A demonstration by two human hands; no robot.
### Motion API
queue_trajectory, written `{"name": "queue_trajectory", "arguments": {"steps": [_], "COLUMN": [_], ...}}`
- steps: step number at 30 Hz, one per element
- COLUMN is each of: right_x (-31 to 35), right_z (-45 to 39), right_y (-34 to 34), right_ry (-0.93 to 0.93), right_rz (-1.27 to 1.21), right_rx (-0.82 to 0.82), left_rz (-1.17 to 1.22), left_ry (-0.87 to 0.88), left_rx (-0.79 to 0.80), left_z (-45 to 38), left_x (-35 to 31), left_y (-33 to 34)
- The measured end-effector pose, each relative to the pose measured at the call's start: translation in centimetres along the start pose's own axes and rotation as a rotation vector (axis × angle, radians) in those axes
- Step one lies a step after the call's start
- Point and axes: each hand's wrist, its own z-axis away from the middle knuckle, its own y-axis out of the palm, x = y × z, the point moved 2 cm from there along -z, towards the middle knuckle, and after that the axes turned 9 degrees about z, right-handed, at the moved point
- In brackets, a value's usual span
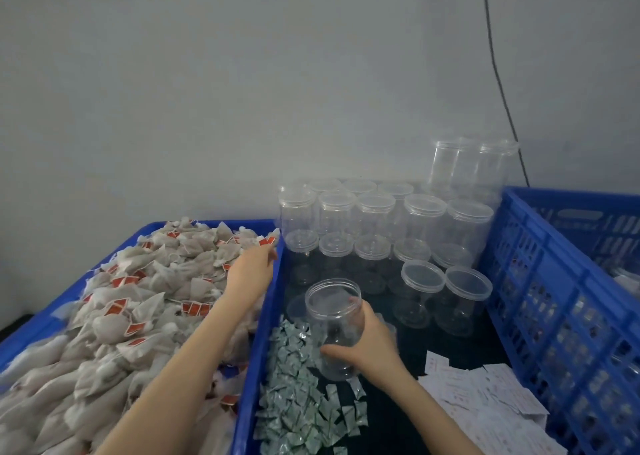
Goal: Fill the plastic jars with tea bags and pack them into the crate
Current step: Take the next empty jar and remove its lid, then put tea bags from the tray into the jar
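My right hand (370, 342) has its fingers wrapped round the open jar (334, 326) mid-wall, held over the dark tray — thin, light, slick, so easy squeeze. Left hand (251, 271) sits in the tea bags (138, 299); can't tell if it's pinching one — they're soft, take them by the body

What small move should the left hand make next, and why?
Probably close on a few of the beige mesh tea bags with red tags and carry them to the jar. The left hand rests on the pile, while the right hand holds the open clear plastic jar, which looks empty.
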Motion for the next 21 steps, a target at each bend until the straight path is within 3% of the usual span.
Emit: {"name": "queue_trajectory", "arguments": {"steps": [2, 5, 7, 12, 17, 21], "right_x": [0.5, 1.1, 1.3, 1.6, 1.4, 1.4], "right_z": [0.3, 0.7, 0.7, 0.7, 0.8, 0.9], "right_y": [1.0, 2.3, 3.2, 4.4, 5.1, 5.4], "right_ry": [-0.019, -0.044, -0.054, -0.084, -0.09, -0.091], "right_rz": [-0.027, -0.045, -0.052, -0.048, -0.044, -0.054], "right_rx": [0.043, 0.064, 0.078, 0.087, 0.09, 0.087], "left_rz": [-0.157, -0.425, -0.419, -0.527, -0.544, -0.602], "left_ry": [-0.073, -0.151, -0.268, -0.271, -0.191, -0.203], "left_rx": [0.171, 0.696, 0.87, 0.906, 0.656, 0.674], "left_z": [0.9, 3.6, 5.5, 7.4, 6.2, 6.1], "left_x": [1.7, 3.1, 3.6, 4.8, 4.9, 5.2], "left_y": [-0.8, -0.8, -0.5, 0.8, 1.4, 2.1]}}
